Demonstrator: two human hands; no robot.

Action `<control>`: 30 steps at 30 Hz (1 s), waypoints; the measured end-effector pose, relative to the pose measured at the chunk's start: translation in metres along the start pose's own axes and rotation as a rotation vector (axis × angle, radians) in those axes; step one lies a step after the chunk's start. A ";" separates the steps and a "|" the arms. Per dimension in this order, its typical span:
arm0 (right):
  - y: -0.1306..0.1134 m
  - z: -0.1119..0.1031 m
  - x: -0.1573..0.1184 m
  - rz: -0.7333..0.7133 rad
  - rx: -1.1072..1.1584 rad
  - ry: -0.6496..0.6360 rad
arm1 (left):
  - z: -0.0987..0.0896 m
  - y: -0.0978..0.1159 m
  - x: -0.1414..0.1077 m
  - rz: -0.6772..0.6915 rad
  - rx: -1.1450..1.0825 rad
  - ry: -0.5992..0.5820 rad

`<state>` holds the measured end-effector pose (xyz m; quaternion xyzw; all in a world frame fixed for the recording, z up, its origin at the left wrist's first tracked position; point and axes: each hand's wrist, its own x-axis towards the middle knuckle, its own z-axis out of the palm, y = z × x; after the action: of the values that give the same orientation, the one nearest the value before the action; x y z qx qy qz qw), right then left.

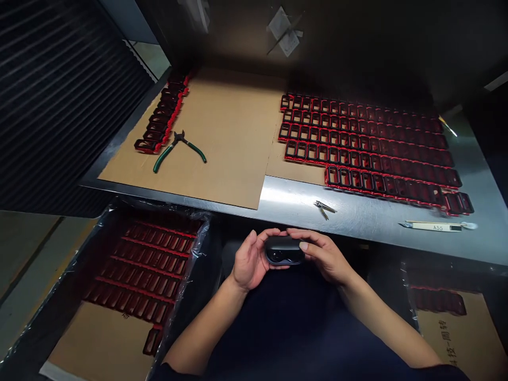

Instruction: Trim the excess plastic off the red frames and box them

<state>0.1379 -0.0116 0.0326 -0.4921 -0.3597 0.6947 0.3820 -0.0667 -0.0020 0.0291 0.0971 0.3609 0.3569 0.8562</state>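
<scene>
A dark oval earbud case (284,250) is held in front of my body, just below the table's front edge. Its lid appears raised, and glossy dark recesses show inside. My left hand (253,257) cups its left end, thumb up and fingers behind and beneath it. Around the right end curl the fingers of my right hand (326,256), with the thumb on the front right of the case. Nearest to the hands on the metal table (286,198) lies a small bunch of thin metal pieces (324,208).
Green-handled cutting pliers (180,145) lie on cardboard (230,143) beside a column of black-and-red frames (162,116). Several rows of similar frames (349,132) fill the right. A white-handled knife marked A55 (434,226) lies near the edge. Lined bins (202,238) stand below.
</scene>
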 end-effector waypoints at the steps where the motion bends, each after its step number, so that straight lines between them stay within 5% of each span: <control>1: 0.001 0.000 0.001 -0.047 -0.016 -0.025 | 0.000 0.002 0.000 0.001 -0.006 0.003; 10: 0.000 0.000 0.001 -0.287 -0.165 -0.134 | 0.007 0.014 -0.009 0.113 0.190 0.000; 18: -0.012 0.003 0.016 -0.390 -0.071 -0.056 | 0.036 0.069 -0.013 0.467 1.252 -0.082; 20: -0.015 -0.001 0.015 -0.472 -0.112 0.033 | 0.051 0.098 -0.015 0.588 1.324 -0.086; 22: -0.014 -0.015 0.011 -0.582 -0.233 0.224 | 0.077 0.139 -0.017 0.873 1.305 -0.040; 26: -0.002 -0.065 0.002 -0.772 -0.602 0.743 | 0.166 0.254 -0.006 1.562 1.338 0.222; 28: 0.005 -0.088 -0.001 -0.784 -0.732 0.937 | 0.220 0.313 0.013 1.644 1.439 0.361; 30: 0.011 -0.102 -0.002 -0.777 -0.813 1.054 | 0.268 0.362 0.038 1.571 1.538 0.474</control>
<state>0.2342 -0.0061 -0.0022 -0.6981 -0.5040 -0.0023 0.5086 -0.0596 0.3109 0.3552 0.7297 0.4773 0.4893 0.0160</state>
